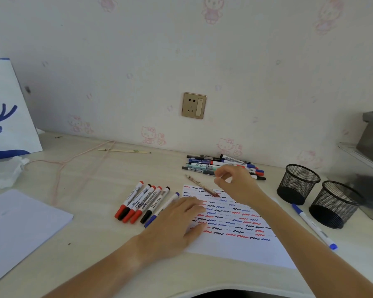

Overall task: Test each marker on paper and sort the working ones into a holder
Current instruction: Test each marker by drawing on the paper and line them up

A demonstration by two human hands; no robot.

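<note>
A pile of markers lies on the pale counter near the wallpapered wall, long axes running left to right. Just in front, the right hand hovers with fingers loosely curled, holding nothing. The left hand presses flat on the scribbled paper. Six markers lie side by side to its left, angled toward the wall. Two mesh holders stand right.

- One head-worn wide-angle view looks forward and down from close above the surface
- It faces the wall behind, edges bending outward
</note>
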